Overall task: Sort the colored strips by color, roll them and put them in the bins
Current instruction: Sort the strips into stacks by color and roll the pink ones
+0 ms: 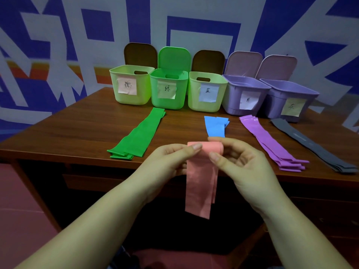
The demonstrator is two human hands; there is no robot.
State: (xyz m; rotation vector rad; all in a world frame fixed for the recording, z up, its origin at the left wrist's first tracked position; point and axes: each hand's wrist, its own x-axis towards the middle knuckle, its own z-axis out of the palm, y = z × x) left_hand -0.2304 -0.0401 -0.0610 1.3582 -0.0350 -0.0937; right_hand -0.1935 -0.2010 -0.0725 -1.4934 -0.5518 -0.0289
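A pink strip (200, 183) hangs in front of the table edge, its top end partly rolled. My left hand (171, 160) pinches the roll's left side and my right hand (240, 162) pinches its right side. On the table lie sorted piles: green strips (138, 134), blue strips (216, 126) partly hidden behind my fingers, purple strips (272, 142) and grey strips (314, 146). Behind them stand labelled open bins: a pale green bin (116, 82) at left, a green bin (155, 94), another pale green bin (194, 98), a purple bin (233, 98) and a second purple bin (275, 101).
The wooden table (77, 129) has a drawer front below its near edge. Each bin's lid stands open against the blue and white patterned wall (58, 45). Pink floor shows at the lower left.
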